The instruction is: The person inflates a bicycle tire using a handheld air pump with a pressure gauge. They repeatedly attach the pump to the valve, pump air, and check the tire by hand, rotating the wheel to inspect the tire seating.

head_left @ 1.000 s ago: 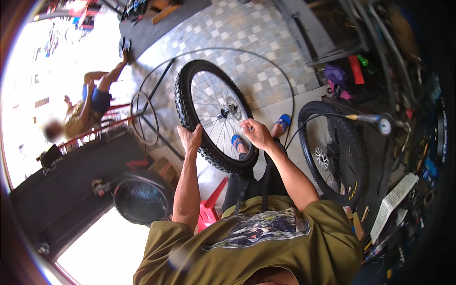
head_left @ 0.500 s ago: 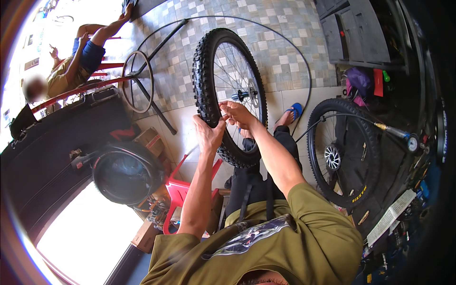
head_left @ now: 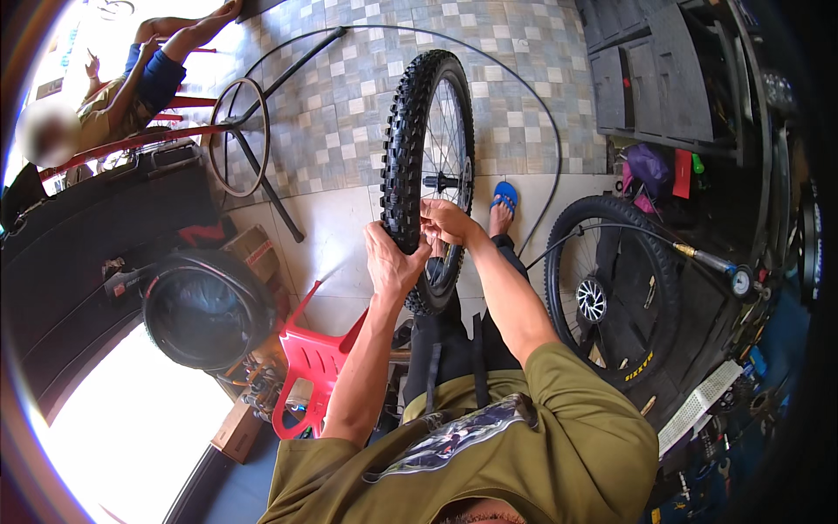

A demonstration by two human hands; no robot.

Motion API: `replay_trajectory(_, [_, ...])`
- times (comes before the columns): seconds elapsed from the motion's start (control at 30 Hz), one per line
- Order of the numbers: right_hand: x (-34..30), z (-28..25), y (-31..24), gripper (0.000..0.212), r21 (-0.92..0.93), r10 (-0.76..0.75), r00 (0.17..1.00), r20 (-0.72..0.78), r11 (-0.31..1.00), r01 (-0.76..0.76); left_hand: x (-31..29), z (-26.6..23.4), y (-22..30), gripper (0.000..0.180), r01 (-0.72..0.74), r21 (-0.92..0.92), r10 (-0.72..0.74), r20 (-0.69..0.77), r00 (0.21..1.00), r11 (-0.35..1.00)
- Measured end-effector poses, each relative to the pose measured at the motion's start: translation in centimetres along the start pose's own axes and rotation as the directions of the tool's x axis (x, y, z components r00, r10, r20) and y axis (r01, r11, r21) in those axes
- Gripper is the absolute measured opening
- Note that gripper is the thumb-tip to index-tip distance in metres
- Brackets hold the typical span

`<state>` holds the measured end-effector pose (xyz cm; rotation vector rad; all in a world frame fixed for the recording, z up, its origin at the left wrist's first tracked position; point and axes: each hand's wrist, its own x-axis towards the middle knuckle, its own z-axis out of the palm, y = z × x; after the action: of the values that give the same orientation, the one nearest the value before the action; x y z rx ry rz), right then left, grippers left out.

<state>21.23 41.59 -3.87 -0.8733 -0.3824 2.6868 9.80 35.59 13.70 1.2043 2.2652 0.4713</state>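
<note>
A bicycle wheel [head_left: 403, 157] with a knobby black tyre stands upright in front of me, its tread turned toward my left. My left hand [head_left: 394, 265] is wrapped over the tyre's near left side, thumb toward the rim. At the inner edge of the rim, among the spokes, my right hand [head_left: 449, 223] is closed in a pinch. What its fingertips hold is too small to make out. The dark hub [head_left: 440, 182] shows just beyond that hand.
Another wheel [head_left: 559, 288] lies at right, beside an air hose with a gauge [head_left: 741, 280]. A red plastic chair [head_left: 312, 367] stands left of my legs. Farther left are a bagged round black item [head_left: 205, 310] and a stand with a ring [head_left: 212, 148]. A person [head_left: 131, 96] sits far left.
The wheel has turned so its tread faces me more and its side shows narrower. It sits slightly farther right, with both hands still on it. My view has shifted a little.
</note>
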Motion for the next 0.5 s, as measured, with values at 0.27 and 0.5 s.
replay_trajectory(0.27, [-2.3,1.4,-1.3,0.023,0.092,-0.037,0.994,-0.101,0.995,0.046,-0.2,1.0,2.2,0.068,-0.085,0.016,0.085,-0.042,0.995,0.996])
replay_trajectory(0.5, [-10.7,0.5,-6.8,0.039,-0.367,-0.340,0.834,-0.434,0.912,0.181,2.3,-2.2,3.9,0.066,-0.237,-0.071,0.245,0.135,0.960,0.969])
